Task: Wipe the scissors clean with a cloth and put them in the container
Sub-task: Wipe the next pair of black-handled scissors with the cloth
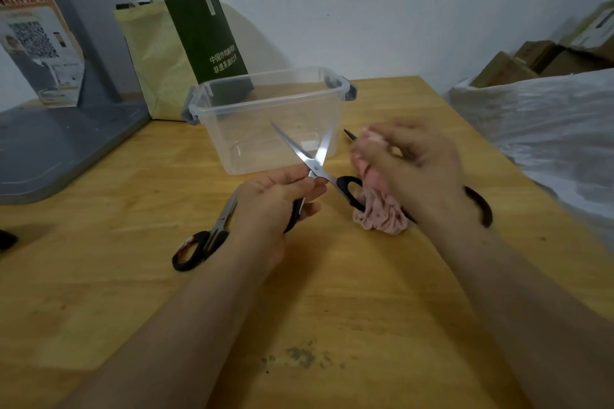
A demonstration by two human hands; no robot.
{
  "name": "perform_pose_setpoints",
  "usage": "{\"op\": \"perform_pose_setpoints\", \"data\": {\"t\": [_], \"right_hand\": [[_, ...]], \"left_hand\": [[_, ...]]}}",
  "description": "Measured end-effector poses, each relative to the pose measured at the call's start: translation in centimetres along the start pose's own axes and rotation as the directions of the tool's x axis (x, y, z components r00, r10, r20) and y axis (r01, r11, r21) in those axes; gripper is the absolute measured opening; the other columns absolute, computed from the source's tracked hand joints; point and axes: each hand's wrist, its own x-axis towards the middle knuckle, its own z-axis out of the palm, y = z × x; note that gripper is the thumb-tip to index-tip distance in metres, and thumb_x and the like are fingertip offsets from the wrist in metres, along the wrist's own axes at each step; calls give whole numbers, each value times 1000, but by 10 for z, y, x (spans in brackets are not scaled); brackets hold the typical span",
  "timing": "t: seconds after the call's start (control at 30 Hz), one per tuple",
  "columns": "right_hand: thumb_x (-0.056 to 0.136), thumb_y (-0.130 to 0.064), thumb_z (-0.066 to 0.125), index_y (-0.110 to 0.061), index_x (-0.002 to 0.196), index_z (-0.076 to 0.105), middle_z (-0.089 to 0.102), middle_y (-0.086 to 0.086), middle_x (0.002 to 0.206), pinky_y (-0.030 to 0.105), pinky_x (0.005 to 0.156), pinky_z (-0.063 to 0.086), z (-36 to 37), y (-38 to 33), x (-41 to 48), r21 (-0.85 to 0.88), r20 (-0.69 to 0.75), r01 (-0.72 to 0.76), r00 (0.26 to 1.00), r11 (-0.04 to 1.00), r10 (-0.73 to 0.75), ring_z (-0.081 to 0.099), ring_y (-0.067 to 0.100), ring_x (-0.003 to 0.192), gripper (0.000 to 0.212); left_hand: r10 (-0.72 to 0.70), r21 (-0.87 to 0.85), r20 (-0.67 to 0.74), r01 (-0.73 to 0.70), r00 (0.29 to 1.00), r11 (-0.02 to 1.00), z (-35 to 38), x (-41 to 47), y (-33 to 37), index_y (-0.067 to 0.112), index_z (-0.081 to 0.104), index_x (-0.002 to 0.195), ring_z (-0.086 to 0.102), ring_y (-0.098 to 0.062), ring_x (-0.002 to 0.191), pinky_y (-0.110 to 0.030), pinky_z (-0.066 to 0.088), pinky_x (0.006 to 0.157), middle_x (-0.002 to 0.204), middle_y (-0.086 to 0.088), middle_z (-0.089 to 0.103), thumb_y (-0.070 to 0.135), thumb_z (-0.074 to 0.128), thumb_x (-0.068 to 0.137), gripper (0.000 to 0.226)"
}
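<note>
My left hand (275, 202) grips one black handle of a pair of scissors (312, 159), whose blades stand spread open in front of the clear plastic container (265, 96). The other black handle (349, 189) lies against a crumpled pink cloth (378, 212), which my right hand (415, 169) holds, a little blurred. A second pair of black-handled scissors (202, 239) lies on the table left of my left wrist. A third pair lies under my right hand: only its dark tip (349, 134) and a handle loop (481, 206) show. The container holds nothing.
The wooden table (133, 202) carries a grey stand base (66, 139) at the left and a yellow-green paper bag (186, 53) behind the container. A white plastic sheet (548, 116) and cardboard boxes (531, 60) lie off the right edge.
</note>
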Motion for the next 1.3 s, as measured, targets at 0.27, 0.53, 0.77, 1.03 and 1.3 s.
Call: {"op": "perform_pose_setpoints", "data": {"t": [0.27,0.53,0.77,1.03,1.3], "right_hand": [[84,-18,69,-24,111,69,49,-12,102,15,90,43,28,16,-7,-90,229,219,954,972,-194,49,2,99,27],[82,-23,69,-28,112,65,52,-8,113,31,87,52,22,26,-6,20,403,273,878,962,-258,57,10,103,30],[77,-9,75,-16,99,72,67,3,90,29,67,59,18,19,-6,121,306,213,921,970,-240,67,14,81,23],[80,-11,73,-19,86,75,69,-2,86,43,70,57,12,19,-3,-30,351,282,901,959,-254,67,19,80,10],[80,-12,72,-14,81,74,67,-6,86,34,81,51,7,20,0,-191,386,277,903,942,-188,62,9,85,3]], "left_hand": [[46,-4,96,-46,994,999,6,-4,-3,-7,69,96,72,-27,84,-18,34,43,93,-17,73,-10,53,81,22],[-100,-157,77,111,992,981,2,-3,3,-7,66,96,61,-18,73,-14,28,35,95,-16,68,-5,48,79,25],[-132,-121,36,136,991,983,4,-6,3,-1,66,81,67,-24,79,-14,28,34,84,-16,71,3,60,84,8],[-153,-128,-7,151,988,980,6,-7,2,-5,64,92,71,-24,75,-14,29,32,85,-21,72,1,58,85,10],[-152,-90,-21,150,988,985,7,-6,0,-7,64,94,72,-26,78,-14,29,33,82,-22,72,-1,58,85,12]]}}
